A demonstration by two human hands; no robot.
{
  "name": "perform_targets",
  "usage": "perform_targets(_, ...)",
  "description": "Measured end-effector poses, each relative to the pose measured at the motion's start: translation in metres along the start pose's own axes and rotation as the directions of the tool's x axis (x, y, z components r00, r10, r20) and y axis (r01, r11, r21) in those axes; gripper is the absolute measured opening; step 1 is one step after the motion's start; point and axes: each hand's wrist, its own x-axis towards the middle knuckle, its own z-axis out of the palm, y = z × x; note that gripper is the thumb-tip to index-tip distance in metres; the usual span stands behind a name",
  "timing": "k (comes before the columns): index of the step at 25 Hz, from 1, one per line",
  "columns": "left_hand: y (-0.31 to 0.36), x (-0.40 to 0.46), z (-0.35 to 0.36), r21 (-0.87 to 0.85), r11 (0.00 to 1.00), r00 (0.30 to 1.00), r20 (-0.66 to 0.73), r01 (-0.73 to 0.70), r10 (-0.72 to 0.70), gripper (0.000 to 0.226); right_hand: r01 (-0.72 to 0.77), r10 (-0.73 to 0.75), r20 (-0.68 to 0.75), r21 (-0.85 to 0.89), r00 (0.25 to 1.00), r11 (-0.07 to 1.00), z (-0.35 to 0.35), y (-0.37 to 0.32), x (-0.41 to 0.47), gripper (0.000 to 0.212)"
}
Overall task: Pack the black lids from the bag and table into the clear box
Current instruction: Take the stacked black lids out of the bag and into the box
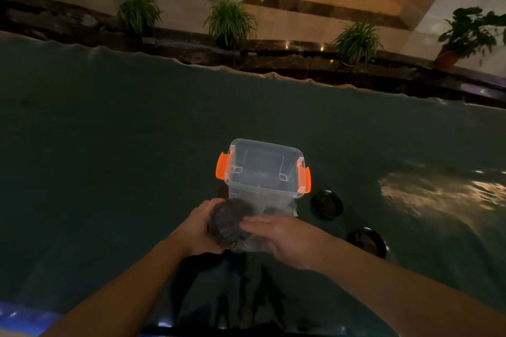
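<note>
Open, lidless clear rectangular plastic box [263, 169] with orange side latches, upright on the dark green cloth-covered table [109, 159], nothing discernible inside. Just in front of it, touching its near wall, a crinkled clear plastic bag [269, 209] with a round black lid [228, 223] inside, broad face turned up toward the camera, no long axis to speak of. Left hand [200, 228] cupped around the lid's left edge through the bag; right hand [287, 238] laid flat, fingers straight, on the bag's right side. Two more round black lids on the cloth to the right: one [326, 204] near the box's right corner, another [367, 241] nearer, beside the right wrist, both flat.
</note>
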Motion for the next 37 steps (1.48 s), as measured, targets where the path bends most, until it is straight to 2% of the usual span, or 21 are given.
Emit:
perform_targets(4,0.004,-0.003,-0.011,0.232,0.972,0.998,0.047,-0.047,0.037,0.100,0.012,-0.009,0.034,-0.097,0.999,0.995,0.015,0.007,0.007,0.059)
perform_targets(6,0.008,-0.009,-0.018,0.317,0.948,0.997,0.081,-0.027,0.002,0.101,0.031,-0.030,0.008,-0.150,1.000,0.988,0.020,0.005,0.008,0.060)
perform_targets(9,0.009,-0.018,-0.027,0.495,0.869,0.990,0.122,-0.002,-0.067,0.103,0.179,-0.226,-0.134,-0.298,0.965,0.938,0.034,0.004,0.007,0.069)
perform_targets(11,0.008,-0.023,-0.029,0.607,0.795,0.987,0.131,-0.006,-0.093,0.102,0.180,-0.276,-0.242,-0.354,0.930,0.918,0.048,0.007,0.008,0.064)
perform_targets(13,0.007,-0.027,-0.027,0.682,0.731,0.986,0.124,-0.004,-0.110,0.101,0.187,-0.295,-0.285,-0.350,0.912,0.918,0.067,0.013,0.010,0.058)
perform_targets(16,0.005,-0.033,-0.021,0.743,0.670,0.985,0.113,0.004,-0.132,0.101,0.170,-0.256,-0.273,-0.302,0.927,0.938,0.094,0.023,0.018,0.049)
perform_targets(22,0.000,-0.040,-0.008,0.815,0.580,0.988,0.101,-0.014,-0.118,0.097,0.129,-0.184,-0.322,-0.186,0.929,0.974,0.122,0.034,0.033,0.055)
perform_targets(26,0.001,-0.042,-0.005,0.788,0.615,0.993,0.080,-0.007,-0.091,0.092,0.152,-0.206,-0.201,-0.254,0.958,0.955,0.121,0.036,0.049,0.068)
perform_targets(29,0.001,-0.045,-0.006,0.738,0.674,0.994,0.054,0.022,-0.091,0.092,0.239,-0.292,-0.132,-0.315,0.947,0.919,0.119,0.037,0.065,0.059)
perform_targets(34,-0.002,-0.049,-0.008,0.650,0.758,0.998,0.006,0.049,-0.069,0.094,0.251,-0.271,-0.027,-0.297,0.962,0.921,0.116,0.039,0.081,0.063)
perform_targets(37,-0.005,-0.052,-0.009,0.633,0.773,0.998,-0.007,0.056,-0.067,0.094,0.250,-0.253,0.027,-0.291,0.967,0.924,0.114,0.039,0.082,0.066)
